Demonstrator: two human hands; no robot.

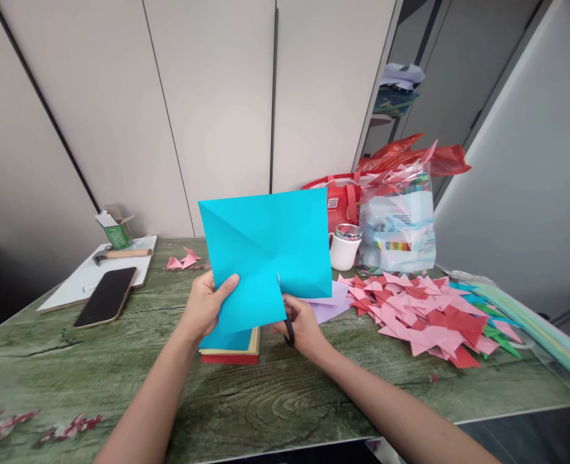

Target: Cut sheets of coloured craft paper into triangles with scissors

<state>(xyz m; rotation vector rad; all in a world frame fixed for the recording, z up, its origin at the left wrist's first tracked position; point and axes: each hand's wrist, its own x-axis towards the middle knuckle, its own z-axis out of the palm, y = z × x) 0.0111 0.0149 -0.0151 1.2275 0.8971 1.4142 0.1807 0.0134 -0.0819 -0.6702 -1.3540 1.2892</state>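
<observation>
A blue sheet of paper [250,238] with a diagonal crease is held up over the table. My left hand [205,303] grips its left edge, thumb on the near face and fingers behind. At the sheet's lower edge my right hand [301,325] is closed on scissors [289,332]; a dark handle loop shows, and a bit of blade tip pokes through the paper. From the bottom edge a cut runs up to that tip. Beneath the sheet lies a stack of coloured paper [231,356], blue on top. Purple paper [330,306] rests behind my right hand.
Pink and red folded paper pieces [420,309] are heaped at the right. Behind them stand a white mug [345,248] and a plastic bag [398,225]. A phone [107,296], a hammer [123,254] on a white board and a small green box [115,233] are at the left.
</observation>
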